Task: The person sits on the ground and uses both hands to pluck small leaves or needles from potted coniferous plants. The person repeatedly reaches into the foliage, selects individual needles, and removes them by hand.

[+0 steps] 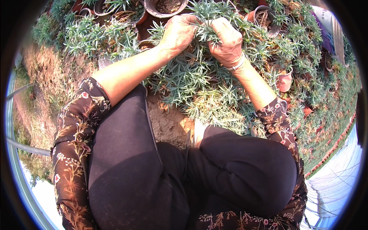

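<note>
My right hand (226, 43) is curled around a small bunch of narrow-leaved, blue-green shoots (207, 32), whose leaves stick out on the thumb side. Close by on the left, my left hand (178, 32) pinches at the same shoots, its fingertips partly hidden among the leaves. More shoots of the same kind (214, 10) rise just beyond both hands. Below them spreads a dense clump of the plants (184, 79), with some yellowed leaves (208, 103) nearer to me.
A plastic pot of soil (165, 8) stands beyond my left hand, and a tipped pot with exposed roots (263, 20) lies to the right. A reddish pot (284, 81) sits among plants. Bare soil (166, 123) shows before my knees; a printed sack (325, 26) lies far right.
</note>
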A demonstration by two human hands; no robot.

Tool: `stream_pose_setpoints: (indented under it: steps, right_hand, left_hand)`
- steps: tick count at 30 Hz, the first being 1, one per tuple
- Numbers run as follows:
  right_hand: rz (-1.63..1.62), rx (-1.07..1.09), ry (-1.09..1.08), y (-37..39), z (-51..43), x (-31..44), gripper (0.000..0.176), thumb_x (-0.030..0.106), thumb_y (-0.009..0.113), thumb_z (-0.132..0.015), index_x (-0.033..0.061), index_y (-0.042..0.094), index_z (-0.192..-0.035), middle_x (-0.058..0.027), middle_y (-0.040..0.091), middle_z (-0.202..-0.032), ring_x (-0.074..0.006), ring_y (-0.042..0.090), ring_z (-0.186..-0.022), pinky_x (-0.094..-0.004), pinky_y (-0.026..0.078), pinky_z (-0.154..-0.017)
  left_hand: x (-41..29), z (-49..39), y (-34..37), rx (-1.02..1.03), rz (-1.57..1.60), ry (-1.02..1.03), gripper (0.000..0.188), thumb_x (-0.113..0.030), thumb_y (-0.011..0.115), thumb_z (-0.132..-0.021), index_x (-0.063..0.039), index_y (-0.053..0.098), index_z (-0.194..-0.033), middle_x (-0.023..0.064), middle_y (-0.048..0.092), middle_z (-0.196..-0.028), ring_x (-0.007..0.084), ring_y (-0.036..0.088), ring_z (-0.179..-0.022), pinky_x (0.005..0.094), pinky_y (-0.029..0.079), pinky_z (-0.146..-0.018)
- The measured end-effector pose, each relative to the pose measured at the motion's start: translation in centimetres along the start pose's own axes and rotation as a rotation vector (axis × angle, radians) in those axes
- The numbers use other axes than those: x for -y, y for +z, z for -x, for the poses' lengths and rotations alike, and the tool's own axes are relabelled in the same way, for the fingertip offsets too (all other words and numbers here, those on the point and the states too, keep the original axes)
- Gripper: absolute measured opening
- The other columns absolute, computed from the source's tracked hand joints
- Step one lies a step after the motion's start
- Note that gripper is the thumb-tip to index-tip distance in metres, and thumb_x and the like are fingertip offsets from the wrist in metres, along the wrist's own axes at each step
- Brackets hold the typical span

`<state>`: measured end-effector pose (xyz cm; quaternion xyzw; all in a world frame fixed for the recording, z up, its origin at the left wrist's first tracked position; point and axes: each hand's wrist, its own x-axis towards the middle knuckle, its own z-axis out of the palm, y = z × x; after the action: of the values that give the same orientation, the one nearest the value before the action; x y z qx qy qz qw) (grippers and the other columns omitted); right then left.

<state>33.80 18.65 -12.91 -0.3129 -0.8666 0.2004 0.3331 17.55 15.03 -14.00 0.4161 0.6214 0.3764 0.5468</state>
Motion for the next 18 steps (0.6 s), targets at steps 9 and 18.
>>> stream_pose_setpoints:
  steps: [9, 18]
  right_hand:
    - [-0.970, 0.070, 0.876, -2.4, -1.0, 2.9, 0.021, 0.016, 0.070, -0.079, 0.0027, 0.063, -0.094, -0.0032, 0.067, -0.084, -0.0089, 0.063, -0.066, -0.0187, 0.048, -0.056]
    - [-0.914, 0.055, 1.045, -3.3, -0.7, 0.9, 0.018, 0.018, 0.068, -0.080, 0.0045, 0.065, -0.091, -0.0011, 0.067, -0.078, -0.0055, 0.060, -0.061, -0.0162, 0.032, -0.042]
  left_hand:
    - [0.7, 0.6, -0.5, 0.013, 0.084, -0.047, 0.017, -0.008, 0.069, -0.079, -0.001, 0.068, -0.094, 0.0012, 0.067, -0.082, 0.0056, 0.058, -0.072, 0.0209, 0.046, -0.068]
    - [-0.1, 0.8, -1.4, 0.069, 0.205, -0.107, 0.021, -0.011, 0.069, -0.081, -0.004, 0.067, -0.100, 0.0003, 0.068, -0.091, 0.0058, 0.059, -0.081, 0.0204, 0.046, -0.076]
